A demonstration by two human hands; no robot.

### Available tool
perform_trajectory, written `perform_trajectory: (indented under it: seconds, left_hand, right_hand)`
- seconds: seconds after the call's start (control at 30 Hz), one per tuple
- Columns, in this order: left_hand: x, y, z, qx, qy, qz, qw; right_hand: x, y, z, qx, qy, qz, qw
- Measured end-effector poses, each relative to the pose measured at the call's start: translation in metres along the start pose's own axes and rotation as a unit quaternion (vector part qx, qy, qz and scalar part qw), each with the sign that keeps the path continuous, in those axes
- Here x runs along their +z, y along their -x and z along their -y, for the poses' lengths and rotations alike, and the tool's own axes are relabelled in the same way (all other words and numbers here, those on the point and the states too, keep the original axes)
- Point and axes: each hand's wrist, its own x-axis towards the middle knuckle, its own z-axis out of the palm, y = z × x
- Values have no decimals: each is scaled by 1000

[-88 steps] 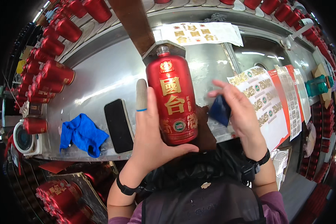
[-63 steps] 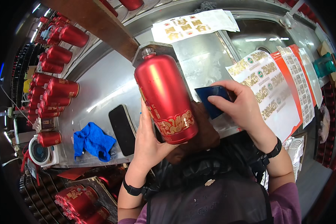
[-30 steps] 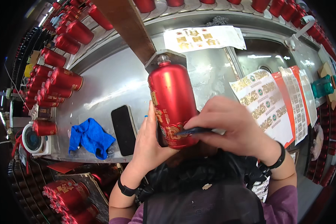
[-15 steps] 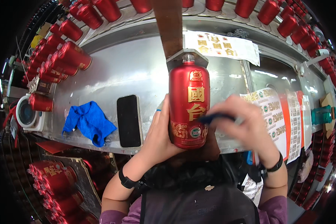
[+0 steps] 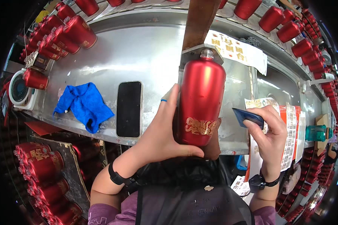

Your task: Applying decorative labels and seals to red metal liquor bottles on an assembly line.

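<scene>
One red bottle [image 5: 199, 103] upright above the surface [image 5: 139, 56], clamped in left hand [image 5: 165, 131]. Right hand [image 5: 268, 131] pinches one dark blue card [image 5: 248, 117], just beside the bottle. On surface: one phone [image 5: 129, 108], one blue cloth [image 5: 84, 105]. Bottle contents not visible.

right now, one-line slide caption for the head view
Left hand holds a red bottle upright over a steel bench; right hand pinches a dark blue card.

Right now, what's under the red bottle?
The left hand cups the red bottle from below, thumb under its base. Behind it lies the steel table. The bottle covers the table patch directly beneath and most of the fingers.
</scene>
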Motion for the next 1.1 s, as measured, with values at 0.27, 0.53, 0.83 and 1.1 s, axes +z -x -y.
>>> perform_trajectory:
  seconds: [0.27,0.53,0.83,1.1]
  left_hand:
    - [10,-5,16,-54,212,7,976]
    - [11,-4,19,-42,232,9,972]
    - [12,-4,15,65,-10,0,998]
    - [22,1,14,45,-35,-62,996]
  right_hand:
    - [12,27,-7,148,-99,-33,983]
    - [16,32,-10,159,-109,-38,981]
    - [41,22,23,-174,116,-10,978]
    - [31,9,49,-231,120,94,961]
